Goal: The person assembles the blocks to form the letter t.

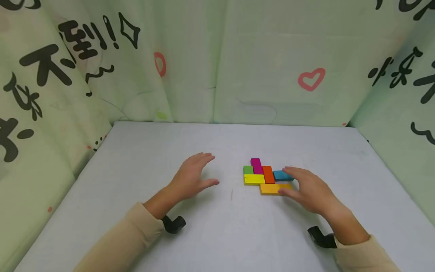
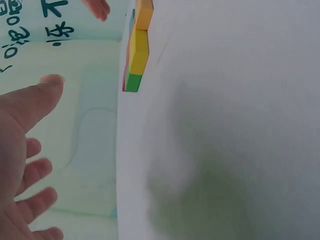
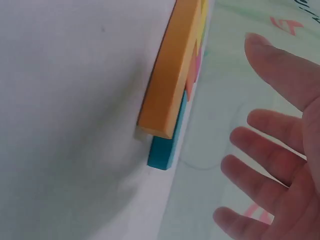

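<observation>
Several coloured blocks lie flat and close together on the white table. In the head view they are an orange-yellow block at the front, a yellow block, a green block, a magenta block, a red-orange block and a blue block. My right hand hovers over the group's right end, fingers spread, holding nothing; it overlaps the blue and orange-yellow blocks in the head view. My left hand is held above the table left of the blocks, thumb apart from the fingers, with nothing in it.
The white table is enclosed by a pale green curtain at the back and sides, printed with black characters and red hearts. Each wrist wears a black camera mount, the left mount and the right mount.
</observation>
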A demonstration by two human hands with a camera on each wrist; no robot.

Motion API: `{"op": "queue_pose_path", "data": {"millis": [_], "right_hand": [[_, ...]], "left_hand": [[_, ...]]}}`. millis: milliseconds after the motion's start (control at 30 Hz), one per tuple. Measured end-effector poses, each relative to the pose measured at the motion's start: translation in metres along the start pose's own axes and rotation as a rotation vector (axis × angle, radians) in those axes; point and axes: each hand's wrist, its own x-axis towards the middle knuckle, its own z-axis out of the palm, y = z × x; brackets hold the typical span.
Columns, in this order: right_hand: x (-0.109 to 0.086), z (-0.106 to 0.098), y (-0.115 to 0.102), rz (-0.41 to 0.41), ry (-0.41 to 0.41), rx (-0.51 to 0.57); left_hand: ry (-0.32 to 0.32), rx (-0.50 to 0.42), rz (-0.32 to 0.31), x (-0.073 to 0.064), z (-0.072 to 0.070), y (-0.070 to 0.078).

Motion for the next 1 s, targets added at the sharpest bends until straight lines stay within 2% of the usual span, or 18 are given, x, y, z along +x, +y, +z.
{"op": "queue_pose_path", "data": {"millis": [167, 433, 700, 1000], "right_hand": [[0.002, 0.004, 0.005, -0.001, -0.038, 0.032], [0.006, 0.012, 0.006, 0.028, -0.12, 0.036], [0.005, 0.017, 0.005, 0.013, -0.138, 0.015], [0.002, 0.016, 0.002, 0.03, -0.144, 0.002]], "left_hand": [[-0.038, -0.09, 0.028, 0.011, 0.008, 0.005], [-0.158, -0.123, 0.069, 0.032, 0.024, 0.017], [-0.279, -0.119, 0.023, 0.052, 0.039, 0.026], [-0.35, -0.095, -0.015, 0.072, 0.048, 0.032]]}}
